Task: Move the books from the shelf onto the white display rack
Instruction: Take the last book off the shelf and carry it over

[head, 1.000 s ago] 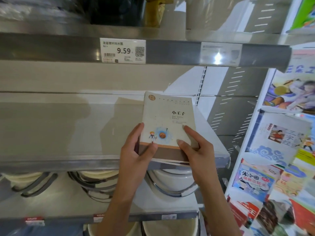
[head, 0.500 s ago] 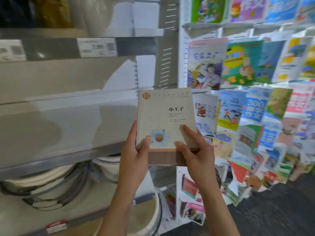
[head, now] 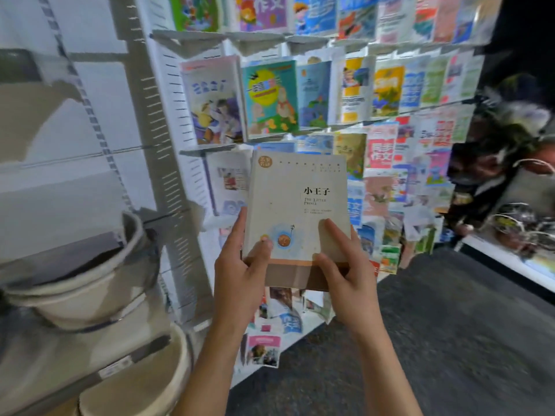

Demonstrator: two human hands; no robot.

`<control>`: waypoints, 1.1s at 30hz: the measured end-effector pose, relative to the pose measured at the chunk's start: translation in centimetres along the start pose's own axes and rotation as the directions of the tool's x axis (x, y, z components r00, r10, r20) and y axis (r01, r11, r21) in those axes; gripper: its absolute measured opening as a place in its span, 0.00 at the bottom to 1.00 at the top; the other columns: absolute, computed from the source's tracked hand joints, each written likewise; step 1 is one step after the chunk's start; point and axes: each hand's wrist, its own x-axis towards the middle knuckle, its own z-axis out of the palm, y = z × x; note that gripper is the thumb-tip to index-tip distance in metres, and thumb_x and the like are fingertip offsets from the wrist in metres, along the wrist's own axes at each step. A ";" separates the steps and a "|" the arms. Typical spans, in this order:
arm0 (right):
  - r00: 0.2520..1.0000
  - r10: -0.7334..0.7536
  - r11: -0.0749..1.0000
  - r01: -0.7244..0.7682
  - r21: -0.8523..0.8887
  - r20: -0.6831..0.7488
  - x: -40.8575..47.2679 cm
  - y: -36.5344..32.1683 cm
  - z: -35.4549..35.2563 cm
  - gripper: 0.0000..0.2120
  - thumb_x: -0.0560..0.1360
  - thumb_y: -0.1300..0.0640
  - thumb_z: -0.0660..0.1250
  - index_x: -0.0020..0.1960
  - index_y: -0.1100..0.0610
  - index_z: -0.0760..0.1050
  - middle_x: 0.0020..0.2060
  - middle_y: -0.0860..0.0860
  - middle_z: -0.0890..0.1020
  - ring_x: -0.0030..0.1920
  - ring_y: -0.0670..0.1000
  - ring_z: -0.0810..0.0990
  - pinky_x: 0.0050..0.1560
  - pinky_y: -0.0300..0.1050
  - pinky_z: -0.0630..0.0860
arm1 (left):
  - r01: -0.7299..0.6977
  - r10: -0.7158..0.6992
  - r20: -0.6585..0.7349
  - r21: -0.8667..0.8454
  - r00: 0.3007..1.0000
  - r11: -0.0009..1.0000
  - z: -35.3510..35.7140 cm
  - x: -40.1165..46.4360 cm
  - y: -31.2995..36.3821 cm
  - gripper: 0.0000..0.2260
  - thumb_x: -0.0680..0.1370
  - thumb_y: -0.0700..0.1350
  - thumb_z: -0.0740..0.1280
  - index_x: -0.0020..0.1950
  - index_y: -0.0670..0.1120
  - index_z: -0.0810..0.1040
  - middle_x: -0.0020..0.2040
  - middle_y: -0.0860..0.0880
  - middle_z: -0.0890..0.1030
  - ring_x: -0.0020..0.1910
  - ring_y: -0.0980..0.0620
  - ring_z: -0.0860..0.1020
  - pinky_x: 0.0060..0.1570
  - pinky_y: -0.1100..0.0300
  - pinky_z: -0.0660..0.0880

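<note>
Two hands grip one cream book [head: 295, 211] upright at the centre: your left hand [head: 240, 274] pinches its lower left edge, your right hand [head: 345, 271] its lower right. Behind it, from twelve to three o'clock, stands the white display rack [head: 168, 121], filled with colourful books. Pale buckets [head: 78, 283] sit at eight o'clock.

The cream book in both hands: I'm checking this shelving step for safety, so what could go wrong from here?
Both the left hand and the right hand grip only the lower edge of the cream book, so its top could tip. The white display rack looks crowded with colourful books; sliding it in may knock one loose.
</note>
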 end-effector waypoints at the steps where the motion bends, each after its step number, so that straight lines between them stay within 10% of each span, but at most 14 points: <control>1: 1.000 0.003 1.000 -0.003 -0.017 -0.023 0.0 0.5 -1.6 0.25 0.80 0.64 0.66 0.70 0.40 0.70 0.74 0.48 0.68 0.70 0.41 0.69 0.66 0.43 0.73 | -0.004 0.004 0.030 0.004 1.000 1.000 1.6 -0.2 0.0 0.28 0.80 0.45 0.68 0.77 0.59 0.64 0.66 0.60 0.77 0.61 0.61 0.78 0.56 0.62 0.79; 7: 0.980 0.024 0.991 -0.050 -0.124 -0.197 0.2 2.5 -11.0 0.23 0.79 0.63 0.67 0.69 0.43 0.71 0.74 0.49 0.67 0.69 0.26 0.60 0.64 0.27 0.67 | -0.072 0.054 0.199 0.085 0.978 0.994 12.0 -0.7 0.0 0.30 0.77 0.56 0.68 0.78 0.61 0.61 0.72 0.57 0.73 0.69 0.58 0.73 0.63 0.54 0.77; 13: 0.941 0.039 0.969 -0.117 -0.216 -0.337 2.1 6.3 -19.5 0.23 0.78 0.57 0.66 0.69 0.39 0.69 0.75 0.42 0.65 0.76 0.47 0.62 0.71 0.55 0.69 | -0.104 0.082 0.350 0.046 0.933 0.993 22.7 0.4 -0.6 0.32 0.77 0.52 0.71 0.77 0.63 0.61 0.71 0.56 0.74 0.69 0.59 0.73 0.64 0.50 0.76; 19: 0.911 0.048 0.934 -0.187 -0.305 -0.410 7.1 10.7 -28.1 0.24 0.79 0.64 0.67 0.73 0.50 0.70 0.76 0.48 0.65 0.74 0.36 0.60 0.64 0.23 0.62 | -0.129 0.138 0.479 -0.052 0.867 0.990 34.9 3.6 -1.6 0.35 0.75 0.55 0.72 0.79 0.54 0.61 0.70 0.57 0.75 0.67 0.61 0.74 0.66 0.50 0.74; 23: 0.896 0.049 0.918 -0.215 -0.334 -0.441 12.5 13.4 -34.1 0.25 0.79 0.65 0.67 0.72 0.47 0.69 0.75 0.48 0.66 0.74 0.36 0.61 0.63 0.22 0.61 | -0.109 0.164 0.521 -0.135 0.838 0.985 43.6 6.8 -1.5 0.35 0.75 0.52 0.72 0.79 0.55 0.61 0.70 0.61 0.73 0.66 0.65 0.73 0.62 0.64 0.74; 33: 0.841 0.072 0.901 -0.286 -0.326 -0.537 22.6 21.1 -45.5 0.24 0.79 0.64 0.66 0.72 0.47 0.69 0.75 0.46 0.66 0.72 0.30 0.59 0.63 0.22 0.60 | -0.120 0.175 0.607 -0.131 0.775 0.984 61.2 13.6 -4.6 0.35 0.76 0.50 0.73 0.80 0.54 0.61 0.73 0.56 0.72 0.70 0.57 0.72 0.66 0.51 0.75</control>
